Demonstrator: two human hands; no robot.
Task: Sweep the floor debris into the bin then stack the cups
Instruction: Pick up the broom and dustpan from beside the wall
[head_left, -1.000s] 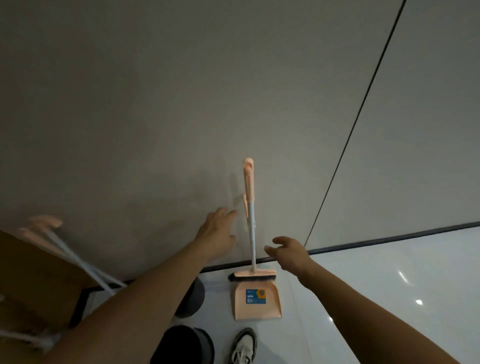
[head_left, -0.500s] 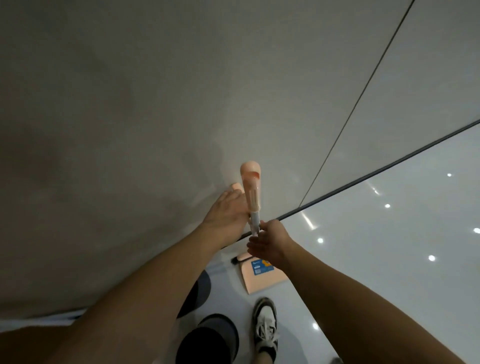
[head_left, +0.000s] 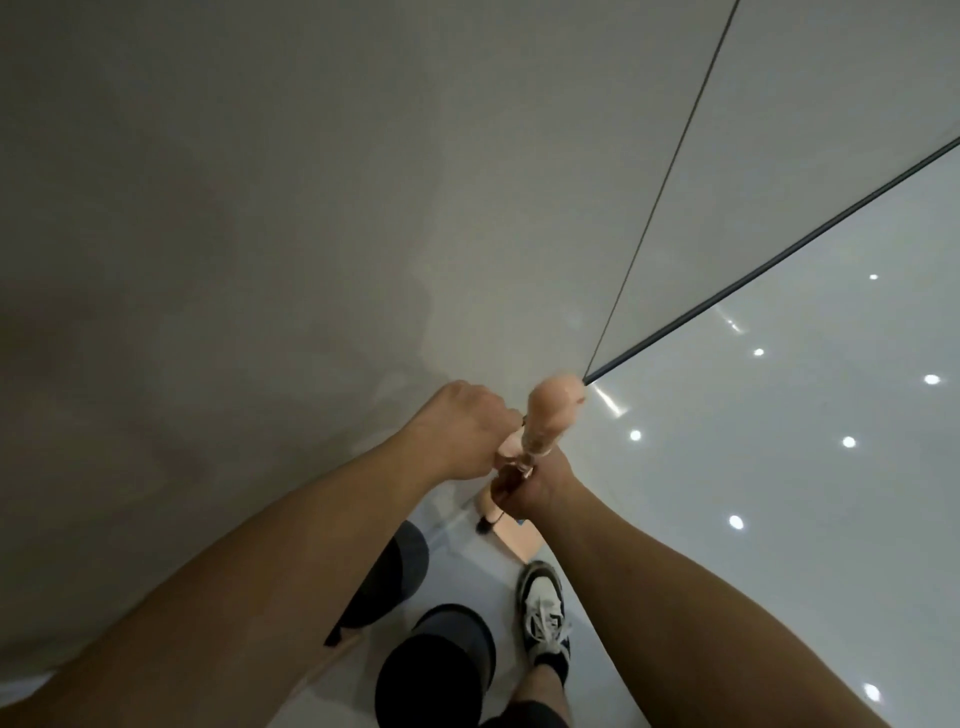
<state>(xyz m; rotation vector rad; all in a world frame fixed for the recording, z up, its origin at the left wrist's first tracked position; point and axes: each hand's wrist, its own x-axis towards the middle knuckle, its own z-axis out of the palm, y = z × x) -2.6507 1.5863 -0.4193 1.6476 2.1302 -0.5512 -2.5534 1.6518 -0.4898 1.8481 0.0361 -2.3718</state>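
While you look straight down the wall (head_left: 260, 208), both your hands meet at the upright peach handles of the broom and dustpan set, close to the corner where wall and glossy floor (head_left: 779, 467) join. Your left hand (head_left: 462, 436) is curled into a loose fist on the wall side, its fingers folded around the smaller peach grip (head_left: 508, 449) that shows just past its knuckles. Your right hand (head_left: 535, 486) sits slightly lower and nearer to you, closed tight around the thin shaft right under the broom handle (head_left: 550, 413), whose rounded top points up at the camera (it is blurred, so no detail reads on it). The two hands are touching or nearly so; I cannot tell which.

Below them, the dustpan (head_left: 511, 540) rests on the floor against the wall, with only its peach tray edge visible past your right wrist. A dark tuft of the broom's bristles (head_left: 485, 525) pokes out at its left side.

Two dark bins stand on the floor beside the wall: one bin (head_left: 400, 566) partly hidden behind your left forearm, the other, nearer bin (head_left: 441, 660) just beside your shoe (head_left: 543, 608). The shoe is white and dark, laced, and planted just short of the dustpan.
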